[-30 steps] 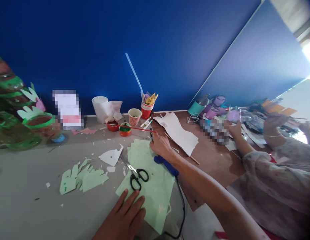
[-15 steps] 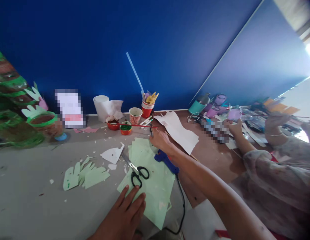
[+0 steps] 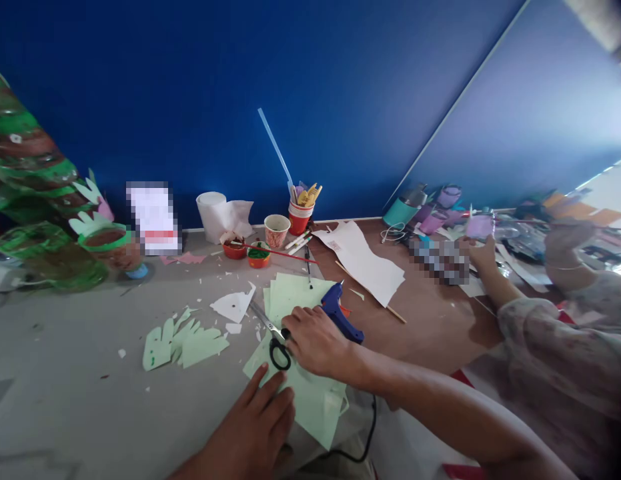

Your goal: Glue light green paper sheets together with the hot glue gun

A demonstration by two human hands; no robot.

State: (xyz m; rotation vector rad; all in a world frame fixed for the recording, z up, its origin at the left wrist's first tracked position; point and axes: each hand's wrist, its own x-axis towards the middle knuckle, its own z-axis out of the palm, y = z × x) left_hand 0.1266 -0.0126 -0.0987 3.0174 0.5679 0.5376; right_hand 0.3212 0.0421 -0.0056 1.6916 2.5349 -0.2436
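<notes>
My right hand is closed over one handle loop of the black-handled scissors, its fingertips covering that loop. The blades point up and left, shut or nearly so. Under the scissors lie light green paper sheets. My left hand rests palm down at the sheets' near left edge, fingers spread, just below the scissors' free loop. Beside my right wrist lies a blue glue gun. A thin dark brush lies at the sheets' top edge. White paper scrap sits at the blade tips.
Cut green paper hands lie to the left. Behind are paint tubs with a red stick across, a paper cup, a paper roll and a painted bottle craft. At right another person's hand holds something purple.
My right hand has left the thin brush near the paint tubs and come down toward me onto the scissors. My left hand stays nearly in place. The view has shifted slightly.
</notes>
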